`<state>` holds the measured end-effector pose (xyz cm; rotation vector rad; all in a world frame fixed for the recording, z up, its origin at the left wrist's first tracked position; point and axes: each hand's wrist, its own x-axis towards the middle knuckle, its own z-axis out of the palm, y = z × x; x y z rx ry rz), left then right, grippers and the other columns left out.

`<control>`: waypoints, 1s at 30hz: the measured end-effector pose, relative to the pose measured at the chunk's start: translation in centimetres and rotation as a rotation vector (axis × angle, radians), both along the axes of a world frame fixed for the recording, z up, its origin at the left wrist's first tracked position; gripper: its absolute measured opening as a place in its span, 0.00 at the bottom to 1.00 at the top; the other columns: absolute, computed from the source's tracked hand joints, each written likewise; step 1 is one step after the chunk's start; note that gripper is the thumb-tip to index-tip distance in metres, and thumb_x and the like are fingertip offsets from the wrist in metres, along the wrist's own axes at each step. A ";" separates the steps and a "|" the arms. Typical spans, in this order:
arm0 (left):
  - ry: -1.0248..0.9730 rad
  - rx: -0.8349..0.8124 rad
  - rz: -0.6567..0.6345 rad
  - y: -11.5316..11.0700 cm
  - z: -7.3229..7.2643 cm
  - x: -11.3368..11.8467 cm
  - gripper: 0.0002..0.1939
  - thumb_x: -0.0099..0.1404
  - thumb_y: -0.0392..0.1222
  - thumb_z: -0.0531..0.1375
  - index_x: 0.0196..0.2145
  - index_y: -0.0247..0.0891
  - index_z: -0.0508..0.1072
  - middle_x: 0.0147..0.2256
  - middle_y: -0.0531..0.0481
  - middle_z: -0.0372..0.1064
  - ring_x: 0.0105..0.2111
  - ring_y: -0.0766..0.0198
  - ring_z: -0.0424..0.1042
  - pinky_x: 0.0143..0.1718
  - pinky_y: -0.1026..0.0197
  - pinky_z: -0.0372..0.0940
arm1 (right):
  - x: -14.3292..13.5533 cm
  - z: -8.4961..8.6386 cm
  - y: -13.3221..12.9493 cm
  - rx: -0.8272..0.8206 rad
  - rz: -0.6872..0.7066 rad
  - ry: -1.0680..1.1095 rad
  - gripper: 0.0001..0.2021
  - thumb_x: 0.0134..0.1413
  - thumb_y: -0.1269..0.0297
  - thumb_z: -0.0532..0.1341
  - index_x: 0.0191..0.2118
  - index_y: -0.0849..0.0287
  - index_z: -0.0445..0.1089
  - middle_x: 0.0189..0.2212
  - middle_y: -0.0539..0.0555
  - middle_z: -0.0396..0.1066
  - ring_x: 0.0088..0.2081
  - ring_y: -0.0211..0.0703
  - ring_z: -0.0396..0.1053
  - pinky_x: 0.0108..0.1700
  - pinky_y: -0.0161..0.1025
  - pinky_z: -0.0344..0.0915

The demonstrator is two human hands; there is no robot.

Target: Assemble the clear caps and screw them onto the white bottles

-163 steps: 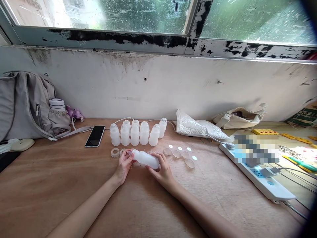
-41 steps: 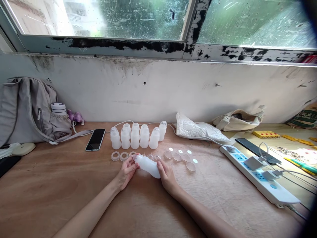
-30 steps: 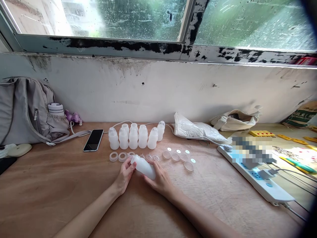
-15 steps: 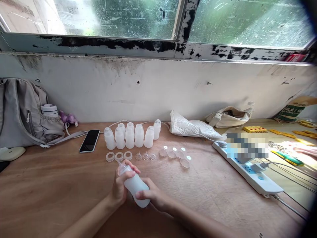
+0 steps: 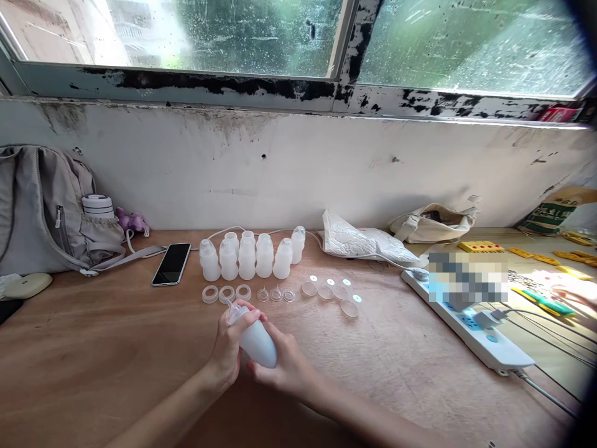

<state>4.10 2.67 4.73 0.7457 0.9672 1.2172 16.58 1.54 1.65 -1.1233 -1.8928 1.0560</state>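
Both hands hold a frosted white baby bottle (image 5: pixel 259 346) above the table, tilted with its nipple end pointing up and left. My left hand (image 5: pixel 229 345) is closed around the neck and collar. My right hand (image 5: pixel 286 367) wraps the lower body from the right, its thumb beneath. Beyond the hands lies a row of white collar rings (image 5: pixel 226 294). Right of them sit clear nipples (image 5: pixel 276 294). Farther right are several clear round caps (image 5: pixel 325 292) and small white discs (image 5: pixel 330 282). Several frosted bottles (image 5: pixel 247 261) stand upright behind, some topped with clear caps.
A phone (image 5: pixel 171 264) and a grey backpack (image 5: pixel 51 211) are at left. White plastic packaging (image 5: pixel 364 239) and a cream bag (image 5: pixel 433 223) rest by the wall. A power strip (image 5: pixel 466 320) with cables lies at right, beside yellow items (image 5: pixel 481 247).
My right hand has shifted its grip on the bottle, its thumb moving from the top of the body to underneath. The left hand stays at the neck. The view has moved slightly.
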 end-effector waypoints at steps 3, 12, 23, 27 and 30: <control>0.024 0.021 0.031 -0.2 -0.1 -0.1 0.08 0.49 0.40 0.60 0.24 0.37 0.63 0.23 0.53 0.66 0.24 0.68 0.63 0.24 0.67 0.59 | -0.1 0.7 -0.2 -0.175 0.077 0.103 0.20 0.38 0.65 0.62 0.43 0.59 0.64 0.30 0.50 0.66 0.28 0.38 0.61 0.28 0.33 0.59; -0.076 0.116 -0.084 -0.2 0.7 -0.6 0.07 0.49 0.38 0.60 0.26 0.37 0.64 0.26 0.51 0.67 0.31 0.63 0.66 0.30 0.64 0.61 | -0.2 1.8 -0.4 -0.609 0.230 0.514 0.14 0.36 0.63 0.64 0.32 0.63 0.66 0.24 0.48 0.61 0.25 0.33 0.57 0.24 0.30 0.52; -0.051 0.076 -0.161 1.6 -2.7 -0.2 0.17 0.52 0.46 0.62 0.38 0.36 0.67 0.38 0.46 0.69 0.39 0.58 0.67 0.39 0.62 0.60 | 1.8 2.1 2.5 -0.450 0.067 0.233 0.18 0.52 0.51 0.53 0.43 0.58 0.58 0.32 0.51 0.61 0.31 0.37 0.61 0.24 0.32 0.59; -0.093 0.079 -0.107 1.9 -3.4 -0.5 0.18 0.53 0.45 0.61 0.40 0.35 0.67 0.37 0.46 0.69 0.39 0.59 0.67 0.38 0.62 0.60 | 4.3 2.3 5.3 -0.069 -0.223 0.036 0.15 0.54 0.53 0.50 0.33 0.60 0.64 0.27 0.52 0.63 0.29 0.39 0.61 0.28 0.36 0.59; -0.108 0.053 -0.111 2.2 -3.6 -0.8 0.18 0.53 0.46 0.60 0.41 0.35 0.67 0.36 0.47 0.68 0.37 0.59 0.67 0.35 0.63 0.61 | 7.1 1.8 7.6 0.291 -0.470 -0.201 0.12 0.53 0.58 0.52 0.29 0.59 0.66 0.29 0.54 0.64 0.32 0.43 0.62 0.35 0.40 0.59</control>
